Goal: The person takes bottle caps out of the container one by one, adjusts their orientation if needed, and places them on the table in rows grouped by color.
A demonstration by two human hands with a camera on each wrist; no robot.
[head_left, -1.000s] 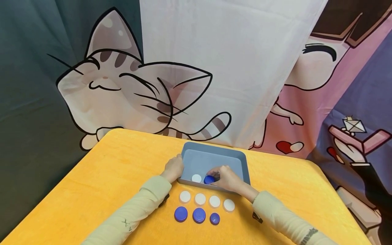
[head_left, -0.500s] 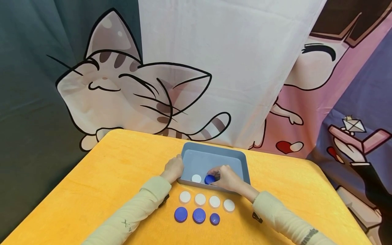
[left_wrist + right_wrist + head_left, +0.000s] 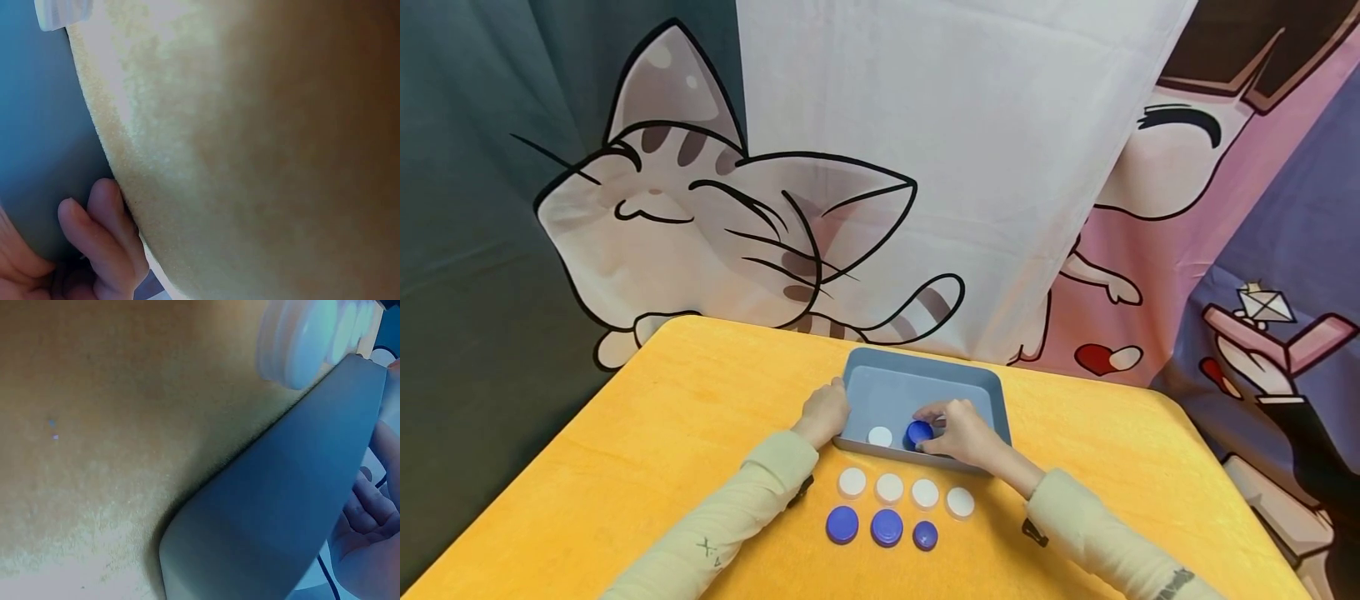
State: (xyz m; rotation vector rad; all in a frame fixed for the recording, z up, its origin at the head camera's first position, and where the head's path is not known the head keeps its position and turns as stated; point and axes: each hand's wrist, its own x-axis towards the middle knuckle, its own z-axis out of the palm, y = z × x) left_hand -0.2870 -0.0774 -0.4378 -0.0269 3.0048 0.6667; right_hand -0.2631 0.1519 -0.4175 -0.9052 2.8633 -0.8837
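A blue-grey tray [image 3: 925, 362] lies on the yellow cloth. At its left wall, my left hand [image 3: 825, 412] grips the edge with curled fingers; in the left wrist view its fingers [image 3: 103, 240] press against the tray wall. My right hand [image 3: 964, 432] reaches over the near wall and pinches a blue bottle cap [image 3: 917, 434] between thumb and fingers, close over the tray floor. One white bottle cap [image 3: 880, 437] sits to the left of it inside the tray. In the right wrist view the tray's near wall [image 3: 275, 481] hides the blue cap.
Before the tray, a row of several white caps [image 3: 890, 488] lies on the yellow table [image 3: 722, 375]. Nearer still are three blue caps [image 3: 887, 527], the right one smaller. A cartoon-printed curtain [image 3: 970, 167] hangs behind the table.
My right hand has shifted slightly right and away from the near wall, with the blue cap moving along in its fingers. My left hand stays at the tray's edge.
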